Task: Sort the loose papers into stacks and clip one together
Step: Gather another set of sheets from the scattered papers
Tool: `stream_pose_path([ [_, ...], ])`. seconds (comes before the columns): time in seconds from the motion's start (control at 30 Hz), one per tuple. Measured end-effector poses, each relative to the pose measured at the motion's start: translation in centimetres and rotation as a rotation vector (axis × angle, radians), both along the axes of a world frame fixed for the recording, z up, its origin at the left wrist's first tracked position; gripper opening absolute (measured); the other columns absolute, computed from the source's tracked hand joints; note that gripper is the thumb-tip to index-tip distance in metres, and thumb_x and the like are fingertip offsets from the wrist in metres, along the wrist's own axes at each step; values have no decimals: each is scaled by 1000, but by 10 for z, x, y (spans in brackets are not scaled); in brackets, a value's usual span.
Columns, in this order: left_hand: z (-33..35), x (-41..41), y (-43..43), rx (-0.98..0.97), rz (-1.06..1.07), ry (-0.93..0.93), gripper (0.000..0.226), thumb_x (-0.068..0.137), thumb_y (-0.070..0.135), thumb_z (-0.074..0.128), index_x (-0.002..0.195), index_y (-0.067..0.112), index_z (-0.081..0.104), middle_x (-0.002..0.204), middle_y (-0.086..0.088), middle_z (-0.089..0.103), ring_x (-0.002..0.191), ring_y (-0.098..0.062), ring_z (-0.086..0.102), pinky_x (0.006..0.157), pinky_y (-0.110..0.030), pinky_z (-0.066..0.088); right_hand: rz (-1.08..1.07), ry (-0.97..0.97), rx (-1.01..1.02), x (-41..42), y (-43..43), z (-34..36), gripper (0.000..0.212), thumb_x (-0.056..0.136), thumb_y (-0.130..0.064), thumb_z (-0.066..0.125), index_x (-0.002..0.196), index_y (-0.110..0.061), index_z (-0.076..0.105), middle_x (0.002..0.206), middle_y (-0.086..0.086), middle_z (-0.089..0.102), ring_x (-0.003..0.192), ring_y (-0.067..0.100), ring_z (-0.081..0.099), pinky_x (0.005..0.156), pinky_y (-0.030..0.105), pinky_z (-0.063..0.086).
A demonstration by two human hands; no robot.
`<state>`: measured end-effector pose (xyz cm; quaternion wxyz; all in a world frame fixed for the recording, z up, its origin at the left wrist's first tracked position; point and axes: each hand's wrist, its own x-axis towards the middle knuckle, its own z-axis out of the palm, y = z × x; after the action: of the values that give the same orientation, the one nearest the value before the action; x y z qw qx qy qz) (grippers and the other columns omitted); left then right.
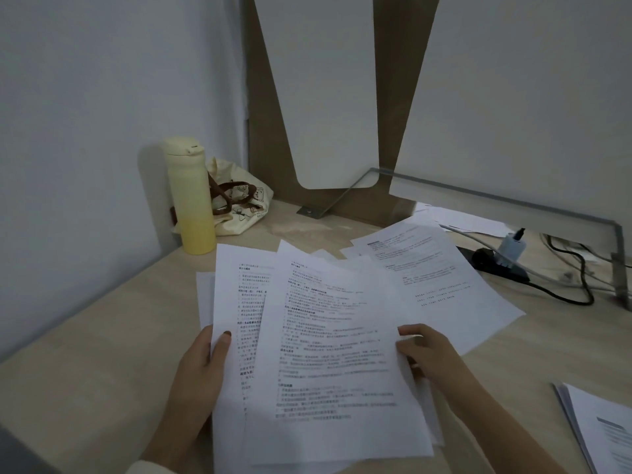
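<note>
I hold a fan of printed white sheets over the desk. My left hand [201, 374] grips the left sheet [236, 302] at its left edge, thumb on top. My right hand [427, 357] pinches the right edge of the front sheet [328, 343], which overlaps the left one. Further loose printed pages [434, 278] lie flat on the wooden desk [102, 354] behind and to the right. A separate stack of papers [602, 429] rests at the lower right edge. I see no clip.
A yellow bottle [191, 200] and a cream tote bag [239, 203] stand at the back left by the wall. A power strip with a plugged charger [509, 254] and black cables [574, 289] lie at the back right under a metal shelf frame [513, 200].
</note>
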<state>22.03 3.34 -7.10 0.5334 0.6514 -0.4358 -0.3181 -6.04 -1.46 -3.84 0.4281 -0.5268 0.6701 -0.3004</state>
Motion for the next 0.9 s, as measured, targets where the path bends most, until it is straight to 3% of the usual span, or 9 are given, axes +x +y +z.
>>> stream_pose_path([
  [0.1, 3, -1, 2, 1, -25, 39, 18, 96, 15, 42, 105, 12, 57, 92, 9, 63, 87, -13, 57, 69, -17, 40, 60, 74, -37, 13, -2, -8, 18, 91, -9, 49, 104, -17, 57, 75, 19, 60, 67, 26, 52, 63, 35, 43],
  [0.23, 11, -5, 7, 1, -24, 125, 28, 97, 23, 37, 91, 10, 61, 84, -1, 64, 85, -20, 58, 68, -24, 41, 112, 103, -119, 37, -5, -15, 18, 93, -9, 43, 102, -19, 54, 68, 6, 52, 57, 24, 43, 49, 24, 31],
  [0.33, 18, -9, 8, 34, -6, 235, 28, 97, 31, 35, 90, 23, 61, 85, 9, 60, 82, -7, 56, 71, -23, 41, 113, 118, -137, 53, -4, -16, 17, 94, -8, 42, 103, -21, 50, 80, 9, 58, 90, 41, 59, 50, 24, 38],
  [0.43, 10, -4, 6, 39, -76, 140, 16, 94, 22, 46, 102, 20, 60, 100, 2, 67, 97, -18, 63, 79, -32, 49, 116, 108, -118, 56, -2, -11, 20, 95, -11, 43, 111, -16, 54, 92, 10, 65, 99, 31, 61, 66, 30, 49],
  [0.53, 1, 1, 4, 63, -96, 16, 21, 93, 13, 48, 111, 21, 53, 112, -4, 64, 106, -25, 60, 94, -46, 47, 50, 84, -180, 39, -9, -6, 18, 92, -13, 49, 106, -13, 61, 89, -3, 64, 80, 10, 60, 65, 16, 45],
  [0.73, -6, 2, -3, 83, -94, -84, 21, 94, 12, 45, 113, 18, 52, 110, -8, 63, 105, -28, 58, 93, -45, 46, -210, 173, -21, -15, -46, -3, 45, 87, -9, 55, 131, -5, 48, 133, 16, 49, 117, 32, 50, 92, 37, 42],
  [0.8, -7, 3, -5, 86, -93, -94, 18, 94, 12, 45, 110, 19, 52, 108, -9, 63, 103, -29, 58, 92, -45, 45, -215, -8, 91, -17, -54, 2, 44, 85, -5, 59, 128, 1, 50, 128, 16, 50, 118, 36, 49, 100, 42, 43],
  [0.83, -8, 3, -5, 93, -89, -100, 18, 94, 13, 45, 109, 19, 51, 108, -8, 62, 103, -29, 58, 92, -44, 45, -214, -130, 137, -16, -56, 5, 35, 84, -3, 60, 118, 5, 55, 119, 17, 54, 112, 38, 53, 95, 42, 48],
  [0.9, -10, 3, -6, 90, -87, -98, 18, 94, 13, 45, 110, 19, 51, 108, -8, 61, 104, -29, 57, 92, -42, 44, -180, -320, 192, -8, -52, 12, 10, 83, 1, 60, 92, 5, 58, 90, 21, 60, 77, 34, 62, 62, 29, 58],
])
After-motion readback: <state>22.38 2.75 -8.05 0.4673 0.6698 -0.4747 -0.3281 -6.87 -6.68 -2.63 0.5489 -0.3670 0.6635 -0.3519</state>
